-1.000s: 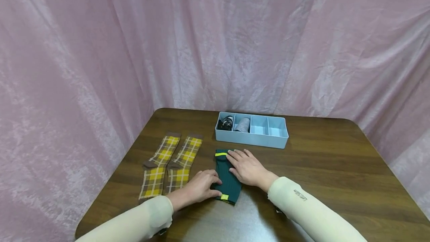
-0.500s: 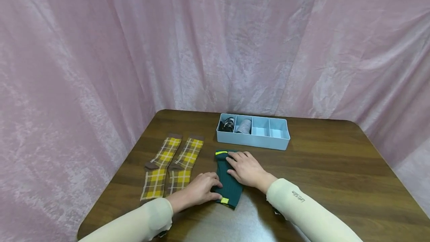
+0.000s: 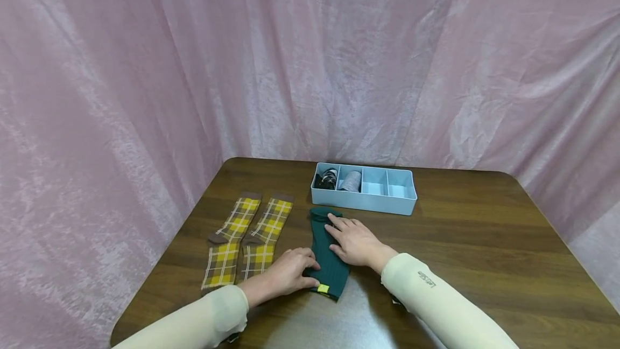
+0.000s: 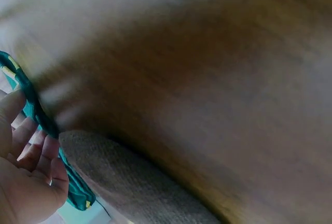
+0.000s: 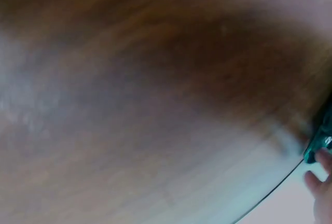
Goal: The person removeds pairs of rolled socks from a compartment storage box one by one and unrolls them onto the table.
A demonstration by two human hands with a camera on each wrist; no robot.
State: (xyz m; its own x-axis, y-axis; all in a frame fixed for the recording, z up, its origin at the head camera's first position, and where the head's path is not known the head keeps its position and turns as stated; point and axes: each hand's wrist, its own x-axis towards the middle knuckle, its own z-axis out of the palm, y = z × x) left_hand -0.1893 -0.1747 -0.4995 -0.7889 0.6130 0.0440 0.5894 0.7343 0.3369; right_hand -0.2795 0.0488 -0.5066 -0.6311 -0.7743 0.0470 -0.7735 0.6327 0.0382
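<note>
A dark green ribbed sock (image 3: pixel 330 268) lies lengthwise on the table, with a yellow tab at its near end. Whether it is one sock or two stacked, I cannot tell. My left hand (image 3: pixel 287 274) rests at its near left edge, thumb and fingers apart; the left wrist view shows the fingertips against the green cloth (image 4: pixel 37 111). From the right, my right hand (image 3: pixel 357 243) lies over the far half, fingers fairly straight on the cloth. At that far end a fold or rolled edge shows. Only fingers of the right hand (image 5: pixel 322 185) appear in the right wrist view.
Two yellow-and-brown plaid socks (image 3: pixel 222 265) (image 3: pixel 258 260) lie side by side left of the green one. Behind stands a light blue divided box (image 3: pixel 363 201) holding a black patterned roll (image 3: pixel 329 178) and a grey roll (image 3: pixel 351 181) in its two left compartments. A pink curtain (image 3: pixel 310 69) hangs beyond.
The yellow strip at the green sock's far end is out of sight; a dark green fold shows there now, reaching slightly farther toward the box. Both hands stay nearly in place.
</note>
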